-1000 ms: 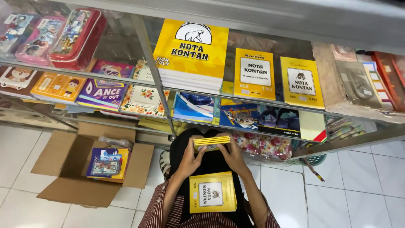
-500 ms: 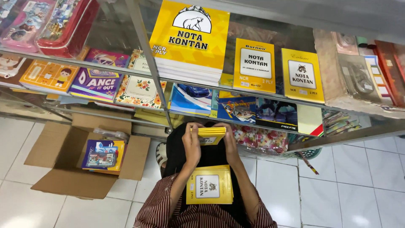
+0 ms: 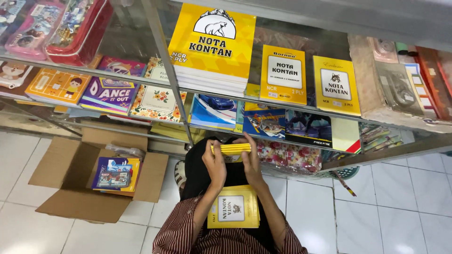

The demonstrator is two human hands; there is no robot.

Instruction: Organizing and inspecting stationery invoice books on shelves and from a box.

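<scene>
Cardboard box holds colourful books; both hands' fingers grip yellow booklets.

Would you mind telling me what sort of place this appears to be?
Probably a stationery shop: a glass display shelf carries stacked yellow receipt books and colourful notebooks, and an open cardboard box of stock sits on the white tiled floor.

Premises: a stationery shop. Glass display shelves with metal frame carry stacked yellow receipt books, colourful exercise books and pencil cases; open cardboard stock box on white tiled floor.
</scene>
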